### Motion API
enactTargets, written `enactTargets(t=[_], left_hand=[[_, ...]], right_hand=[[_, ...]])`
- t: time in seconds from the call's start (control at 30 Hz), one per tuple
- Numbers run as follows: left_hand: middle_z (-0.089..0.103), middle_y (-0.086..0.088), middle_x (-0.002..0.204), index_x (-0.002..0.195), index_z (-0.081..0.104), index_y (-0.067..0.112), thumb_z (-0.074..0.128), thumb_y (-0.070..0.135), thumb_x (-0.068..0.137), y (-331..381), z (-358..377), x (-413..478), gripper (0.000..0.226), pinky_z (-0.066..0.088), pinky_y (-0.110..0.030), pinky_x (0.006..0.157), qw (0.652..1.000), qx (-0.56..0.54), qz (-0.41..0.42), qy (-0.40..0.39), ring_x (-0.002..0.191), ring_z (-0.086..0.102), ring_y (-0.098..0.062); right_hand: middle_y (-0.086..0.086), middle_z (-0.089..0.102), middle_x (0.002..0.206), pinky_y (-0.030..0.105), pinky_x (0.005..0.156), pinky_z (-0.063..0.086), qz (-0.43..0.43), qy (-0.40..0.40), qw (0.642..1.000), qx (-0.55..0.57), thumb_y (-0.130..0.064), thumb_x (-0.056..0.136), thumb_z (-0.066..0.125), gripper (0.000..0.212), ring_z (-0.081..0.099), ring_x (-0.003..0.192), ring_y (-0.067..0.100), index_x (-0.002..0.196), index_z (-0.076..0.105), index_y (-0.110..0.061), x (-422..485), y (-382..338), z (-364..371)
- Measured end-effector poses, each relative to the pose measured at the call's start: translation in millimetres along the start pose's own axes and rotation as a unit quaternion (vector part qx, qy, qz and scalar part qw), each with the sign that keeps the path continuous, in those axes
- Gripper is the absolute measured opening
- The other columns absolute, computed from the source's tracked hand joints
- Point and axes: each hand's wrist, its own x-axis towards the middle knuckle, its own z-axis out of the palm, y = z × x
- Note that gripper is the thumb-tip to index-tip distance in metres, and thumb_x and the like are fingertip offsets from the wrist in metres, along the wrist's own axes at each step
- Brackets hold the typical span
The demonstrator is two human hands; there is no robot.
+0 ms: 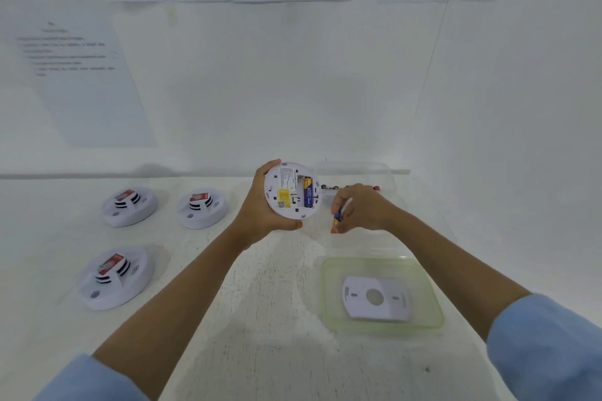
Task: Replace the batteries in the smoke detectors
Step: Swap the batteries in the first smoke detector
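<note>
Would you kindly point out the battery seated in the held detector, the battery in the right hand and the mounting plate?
Seated battery (308, 194): head view, middle of its blue label.
Held battery (337, 215): head view, visible blue part of its body.
Mounting plate (357, 304): head view, flat face left of its hole.

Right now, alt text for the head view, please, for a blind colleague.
The left hand holds an open smoke detector with one battery seated; the right hand pinches a second battery beside it. Three closed detectors lie to the left, a mounting plate in a green-rimmed tray.
</note>
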Motion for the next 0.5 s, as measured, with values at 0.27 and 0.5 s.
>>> enactTargets(t=[0.27, 0.5], left_hand=[[0.043, 0.013, 0.128, 0.134, 0.026, 0.021, 0.082, 0.003, 0.046, -1, 2, 1, 0.106, 0.051, -0.02, 0.087, 1.0, 0.013, 0.004, -0.008, 0.115, 0.047, 0.006], [0.044, 0.011, 0.126, 0.132, 0.026, 0.022, 0.081, 0.002, 0.046, 3, 10, 4, 0.104, 0.051, -0.017, 0.083, 1.0, 0.006, 0.016, -0.002, 0.11, 0.05, 0.007]], right_hand=[[0.0, 0.063, 0.085, 0.017, 0.063, 0.045, -0.011, 0.043, 0.999, 0.027, -0.009, 0.082, 0.067, 0.002, 0.056, 0.065, 0.003, 0.08, 0.068, -0.009, 5, -3, 4], [0.002, 0.054, 0.081, 0.026, 0.062, 0.043, -0.083, 0.153, 0.984, 0.038, -0.023, 0.086, 0.062, 0.011, 0.052, 0.067, 0.019, 0.094, 0.055, -0.019, 8, -29, 9]])
